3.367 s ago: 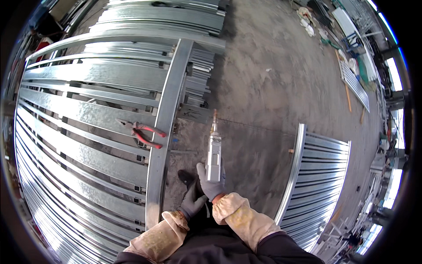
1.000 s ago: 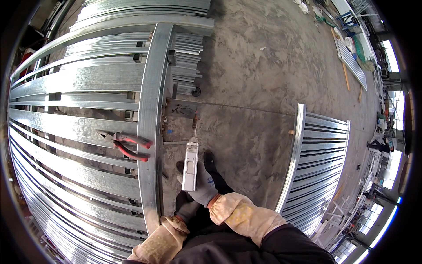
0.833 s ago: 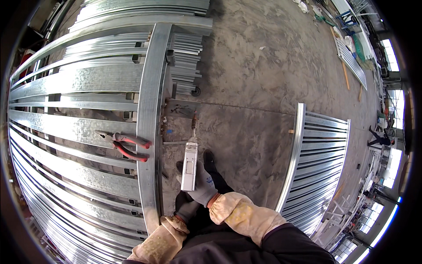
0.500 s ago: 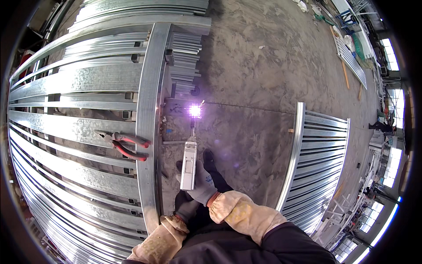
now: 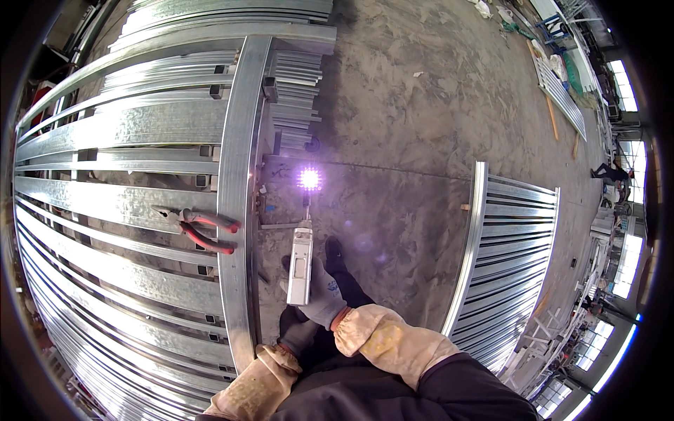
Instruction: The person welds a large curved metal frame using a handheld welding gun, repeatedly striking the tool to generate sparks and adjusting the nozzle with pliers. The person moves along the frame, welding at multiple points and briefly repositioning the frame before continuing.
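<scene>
My right hand (image 5: 324,291), in a grey glove, is wrapped round a silver handheld welding gun (image 5: 301,263). The gun's narrow nozzle points away from me, and a bright purple-white glow (image 5: 309,179) burns at its tip, hiding whatever lies there. My left hand (image 5: 298,331), in a darker grey glove, is below and beside the right one, close to my body; its fingers are hidden. A galvanized steel frame (image 5: 237,175) of tubes stands just left of the gun. Pliers with red handles (image 5: 203,228) lie across its bars, touched by neither hand.
Stacked metal profiles (image 5: 298,84) lie beyond the frame. On the right, a second barred metal panel (image 5: 516,231) rests over the concrete floor (image 5: 407,105). My shoe (image 5: 333,247) shows beside the gun. Far right, a person (image 5: 614,173) is near the windows.
The glow has shifted very slightly left and nearer, and the stray spark beside it is gone. At the far right the person has moved and shows more fully. My arms hold nearly still.
</scene>
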Motion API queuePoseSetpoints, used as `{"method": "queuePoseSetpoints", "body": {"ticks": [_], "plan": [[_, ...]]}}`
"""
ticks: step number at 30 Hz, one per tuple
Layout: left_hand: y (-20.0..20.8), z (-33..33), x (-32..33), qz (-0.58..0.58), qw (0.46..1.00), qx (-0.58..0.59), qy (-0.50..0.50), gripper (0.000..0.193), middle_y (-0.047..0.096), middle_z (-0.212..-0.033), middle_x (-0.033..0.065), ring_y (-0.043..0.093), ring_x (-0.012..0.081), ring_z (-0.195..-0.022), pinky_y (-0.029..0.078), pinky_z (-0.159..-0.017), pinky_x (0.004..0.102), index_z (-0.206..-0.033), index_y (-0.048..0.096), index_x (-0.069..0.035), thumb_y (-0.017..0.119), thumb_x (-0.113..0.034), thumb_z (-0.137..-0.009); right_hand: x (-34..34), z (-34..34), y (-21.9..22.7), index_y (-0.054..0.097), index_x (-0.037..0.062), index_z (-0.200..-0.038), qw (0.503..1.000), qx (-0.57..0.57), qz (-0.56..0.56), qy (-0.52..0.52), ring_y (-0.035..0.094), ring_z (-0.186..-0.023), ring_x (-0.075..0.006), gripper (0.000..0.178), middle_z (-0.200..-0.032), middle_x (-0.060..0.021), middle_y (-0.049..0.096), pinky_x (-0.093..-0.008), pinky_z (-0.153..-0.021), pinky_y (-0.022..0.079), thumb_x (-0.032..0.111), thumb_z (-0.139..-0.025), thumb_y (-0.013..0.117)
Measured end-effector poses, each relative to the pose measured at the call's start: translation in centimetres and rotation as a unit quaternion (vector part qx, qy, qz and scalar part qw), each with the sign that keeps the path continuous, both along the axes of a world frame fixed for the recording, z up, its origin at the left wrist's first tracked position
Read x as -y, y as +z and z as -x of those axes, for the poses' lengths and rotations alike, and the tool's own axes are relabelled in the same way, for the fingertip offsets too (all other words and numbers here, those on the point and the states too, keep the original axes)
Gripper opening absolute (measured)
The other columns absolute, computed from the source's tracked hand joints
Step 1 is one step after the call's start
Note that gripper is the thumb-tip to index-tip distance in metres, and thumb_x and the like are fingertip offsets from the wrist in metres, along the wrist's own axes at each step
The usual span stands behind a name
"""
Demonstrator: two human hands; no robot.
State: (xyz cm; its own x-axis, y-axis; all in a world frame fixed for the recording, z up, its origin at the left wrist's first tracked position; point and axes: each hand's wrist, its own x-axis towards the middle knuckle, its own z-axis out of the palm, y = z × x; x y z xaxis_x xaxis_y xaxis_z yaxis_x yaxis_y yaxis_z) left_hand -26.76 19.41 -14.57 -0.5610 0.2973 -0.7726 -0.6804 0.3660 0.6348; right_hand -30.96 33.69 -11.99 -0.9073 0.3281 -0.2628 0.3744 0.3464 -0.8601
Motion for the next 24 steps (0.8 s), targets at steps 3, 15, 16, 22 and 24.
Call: {"method": "queuePoseSetpoints", "body": {"ticks": [3,15,16,22,24], "plan": [[-0.2,-0.2,0.4,-0.025,0.999,0.046,0.008,0.04,0.063,-0.063,0.0035,0.059,0.0138,-0.046,0.043,-0.04,0.032,-0.097,0.063,-0.002,0.086,-0.029,-0.078,0.1,-0.1,0.2,0.052,0.0038,-0.128,1.0,0.02,0.002,0.004,0.066,-0.097,-0.0391,0.053,-0.111,-0.0184,0.063,-0.0452,-0.082,0.054,0.036,-0.091,0.073],[-1.1,-1.3,0.8,-0.042,0.999,-0.023,0.013,0.049,0.071,-0.094,0.0067,0.069,0.0152,-0.08,0.054,-0.068,0.0324,-0.113,0.064,-0.002,0.087,-0.025,-0.077,0.5,-0.9,-0.7,0.049,0.0022,-0.129,0.999,-0.039,0.01,-0.016,0.064,-0.1,-0.0361,0.059,-0.111,-0.0176,0.063,-0.042,-0.088,0.053,0.033,-0.087,0.078],[-1.3,-1.5,0.8,-0.054,0.998,-0.022,0.018,0.051,0.072,-0.1,0.0072,0.07,0.0156,-0.087,0.055,-0.074,0.0325,-0.117,0.064,-0.002,0.087,-0.024,-0.077,0.4,-0.9,-0.6,0.049,0.0023,-0.13,0.998,-0.056,-0.008,-0.009,0.064,-0.1,-0.0351,0.06,-0.111,-0.0168,0.063,-0.0416,-0.087,0.053,0.032,-0.087,0.078],[-0.8,-1.3,0.5,-0.037,0.999,-0.025,-0.008,0.057,0.07,-0.116,0.0094,0.067,0.0179,-0.106,0.053,-0.09,0.034,-0.124,0.061,-0.002,0.086,-0.023,-0.078,0.2,-1.1,-0.2,0.05,0.0031,-0.129,0.999,-0.033,0.016,-0.01,0.063,-0.098,-0.0317,0.059,-0.111,-0.0147,0.061,-0.0399,-0.088,0.053,0.032,-0.086,0.079],[-0.8,-1.3,0.5,-0.034,0.999,-0.01,0.0,0.058,0.07,-0.115,0.0094,0.067,0.0184,-0.105,0.053,-0.09,0.034,-0.124,0.061,-0.003,0.087,-0.024,-0.077,0.2,-1.0,-0.2,0.05,0.0031,-0.129,0.999,-0.03,0.018,-0.01,0.063,-0.098,-0.0321,0.059,-0.111,-0.015,0.061,-0.04,-0.088,0.053,0.032,-0.087,0.079]]}}
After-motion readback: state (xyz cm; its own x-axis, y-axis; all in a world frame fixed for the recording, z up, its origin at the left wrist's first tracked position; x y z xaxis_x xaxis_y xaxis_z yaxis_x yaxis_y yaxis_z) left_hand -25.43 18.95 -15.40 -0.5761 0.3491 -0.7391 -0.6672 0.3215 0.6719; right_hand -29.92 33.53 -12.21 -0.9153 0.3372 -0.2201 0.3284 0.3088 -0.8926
